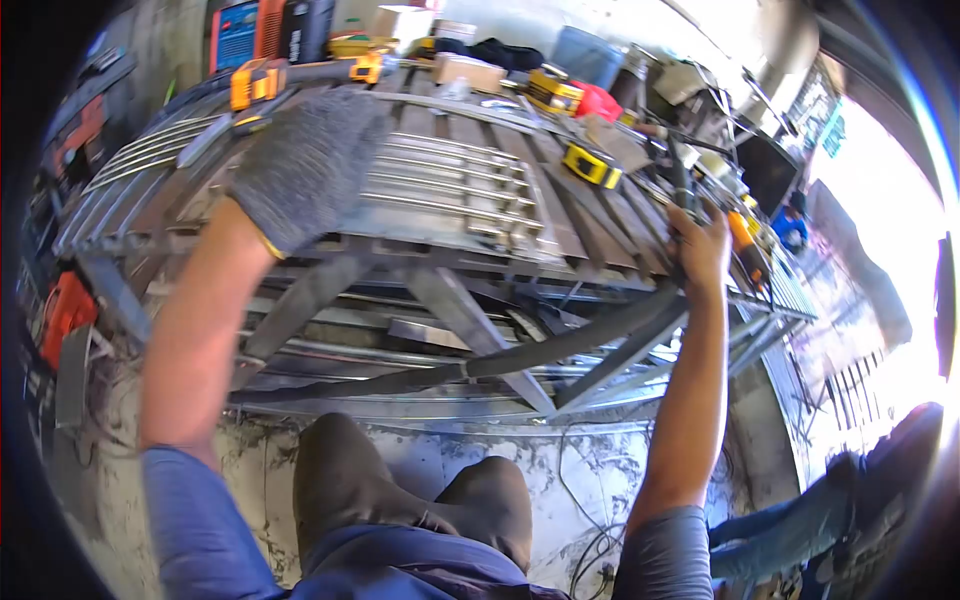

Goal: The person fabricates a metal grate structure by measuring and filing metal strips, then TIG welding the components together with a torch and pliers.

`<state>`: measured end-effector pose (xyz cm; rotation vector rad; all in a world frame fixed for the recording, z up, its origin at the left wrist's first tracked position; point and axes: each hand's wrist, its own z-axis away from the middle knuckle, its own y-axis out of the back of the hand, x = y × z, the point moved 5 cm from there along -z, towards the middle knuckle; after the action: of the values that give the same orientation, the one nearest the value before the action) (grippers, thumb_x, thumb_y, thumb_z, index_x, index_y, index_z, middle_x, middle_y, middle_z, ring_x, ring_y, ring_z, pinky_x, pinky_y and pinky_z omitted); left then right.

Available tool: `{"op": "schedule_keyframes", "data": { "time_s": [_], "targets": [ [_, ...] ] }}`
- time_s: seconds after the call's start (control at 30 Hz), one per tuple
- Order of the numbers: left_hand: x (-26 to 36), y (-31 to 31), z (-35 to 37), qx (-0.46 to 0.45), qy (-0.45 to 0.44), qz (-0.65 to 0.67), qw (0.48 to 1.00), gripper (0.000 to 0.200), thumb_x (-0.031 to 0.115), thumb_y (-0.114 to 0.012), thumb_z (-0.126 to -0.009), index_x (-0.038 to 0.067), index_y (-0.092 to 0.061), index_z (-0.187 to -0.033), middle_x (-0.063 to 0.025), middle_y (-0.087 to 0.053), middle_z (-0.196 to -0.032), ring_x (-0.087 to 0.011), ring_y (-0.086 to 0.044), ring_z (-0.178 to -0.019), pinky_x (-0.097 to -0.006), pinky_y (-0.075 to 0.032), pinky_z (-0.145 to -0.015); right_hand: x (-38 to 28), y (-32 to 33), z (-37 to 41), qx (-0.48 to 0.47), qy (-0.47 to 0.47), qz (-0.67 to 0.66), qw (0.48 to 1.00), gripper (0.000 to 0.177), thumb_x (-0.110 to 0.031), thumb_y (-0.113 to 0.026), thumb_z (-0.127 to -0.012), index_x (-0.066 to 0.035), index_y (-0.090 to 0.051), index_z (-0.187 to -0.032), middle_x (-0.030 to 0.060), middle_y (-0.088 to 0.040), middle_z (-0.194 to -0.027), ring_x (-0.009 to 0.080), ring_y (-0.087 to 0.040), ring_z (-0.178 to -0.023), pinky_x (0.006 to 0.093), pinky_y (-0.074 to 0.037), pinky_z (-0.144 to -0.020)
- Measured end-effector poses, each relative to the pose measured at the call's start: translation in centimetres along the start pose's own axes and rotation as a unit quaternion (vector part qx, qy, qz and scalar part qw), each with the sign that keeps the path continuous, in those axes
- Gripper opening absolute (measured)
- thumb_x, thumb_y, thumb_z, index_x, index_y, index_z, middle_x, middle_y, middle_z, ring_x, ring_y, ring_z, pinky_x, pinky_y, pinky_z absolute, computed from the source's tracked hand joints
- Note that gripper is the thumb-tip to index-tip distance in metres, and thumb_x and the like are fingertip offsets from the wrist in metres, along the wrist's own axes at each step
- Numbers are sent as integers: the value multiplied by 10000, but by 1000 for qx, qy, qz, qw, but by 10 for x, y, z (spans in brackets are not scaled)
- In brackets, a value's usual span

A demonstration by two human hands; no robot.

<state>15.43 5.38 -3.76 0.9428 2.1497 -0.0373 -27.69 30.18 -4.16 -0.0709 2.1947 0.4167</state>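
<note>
My left hand (pixel 310 165) wears a dark grey knit glove and hovers over or rests on the left part of a steel bar grille; motion blur and the angle hide its fingers. The grille's bright parallel bars (pixel 450 185) run to the right of the glove on the slatted metal workbench (pixel 570 225). At the bench's right edge, my bare right hand (pixel 700 240) is closed around the dark handle of a welding torch (pixel 681 175). From it a thick grey sheathed cable (pixel 520 355) sags leftward in front of the bench.
A yellow tape measure (pixel 592 165) lies right of the grille. Yellow power tools (pixel 258 83) and a blue-orange machine (pixel 245 35) stand at the back left. An orange-handled tool (pixel 745 235) is beside my right hand. Another person's legs (pixel 790 520) show at lower right; thin cables (pixel 600 540) lie on the floor.
</note>
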Motion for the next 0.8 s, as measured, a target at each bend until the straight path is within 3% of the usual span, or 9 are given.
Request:
{"op": "schedule_keyframes", "data": {
  "time_s": [0.1, 0.2, 0.43, 0.6, 0.7, 0.73, 0.77, 0.8],
  "targets": [
    [14, 24, -8, -31, 309, 122, 943, 186, 164, -671, -1041, 10, -765, -1084, -172, -761, -1015, -386, -742, -957, -500, -597, -896, 4, 3, -6, -12, 0, 3, 1000, 929, -231, -924, -881, 129, -438, -1586, 119, -745, -884, 150, -668, -619, 294, -518, -546],
    [25, 28, 2, 57, 304, 95, 946, 249, 264, -681, -1060, 74, -708, -901, -145, -699, -883, -368, -704, -860, -513, -575, -775, 11, 2, -12, -24, -2, -16, 1000, 882, -243, -914, -895, 119, -476, -1570, 106, -734, -910, 126, -636, -591, 272, -485, -539],
    [25, 25, 11, 132, 251, 135, 950, 214, 253, -791, -973, 87, -701, -873, -146, -654, -856, -366, -675, -824, -507, -552, -754, 6, 5, -6, -3, 0, 15, 1000, 834, -272, -894, -913, 87, -517, -1565, 59, -718, -868, 106, -602, -577, 267, -458, -545],
    [26, 30, 10, 54, 229, 165, 958, 238, 285, -839, -926, 97, -704, -872, -135, -659, -875, -364, -663, -811, -516, -542, -755, -2, 3, 3, -8, 8, 12, 1000, 842, -264, -893, -911, 96, -508, -1568, 46, -705, -850, 85, -585, -575, 261, -452, -543],
    [36, 32, 16, 54, 210, 142, 966, 169, 245, -820, -931, 94, -746, -945, -105, -711, -944, -355, -690, -874, -499, -554, -862, -3, 2, 2, -21, 4, -7, 1000, 875, -253, -894, -907, 99, -471, -1588, 44, -697, -828, 81, -578, -555, 247, -439, -516],
    [43, 32, 22, 102, 199, 114, 968, 215, 283, -822, -939, 107, -782, -1057, -101, -731, -1005, -347, -702, -942, -488, -553, -917, -3, 2, 2, -24, -1, -14, 1000, 885, -251, -895, -906, 98, -462, -1594, 46, -697, -825, 81, -577, -549, 246, -437, -509],
    [46, 30, 26, 82, 205, 105, 970, 231, 281, -822, -942, 106, -786, -1089, -104, -735, -1028, -348, -703, -970, -496, -549, -937, -3, 1, 3, -27, -5, -22, 999, 895, -249, -896, -904, 97, -452, -1601, 48, -698, -821, 82, -577, -542, 244, -435, -503],
    [48, 31, 27, 62, 209, 96, 971, 249, 279, -822, -944, 106, -791, -1120, -107, -739, -1051, -348, -705, -999, -503, -545, -958, -11, -2, 8, -9, -13, 3, 1000, 778, -160, -828, -982, 93, -431, -1601, 7, -625, -766, 56, -518, -512, 232, -387, -477]
  ]
}}
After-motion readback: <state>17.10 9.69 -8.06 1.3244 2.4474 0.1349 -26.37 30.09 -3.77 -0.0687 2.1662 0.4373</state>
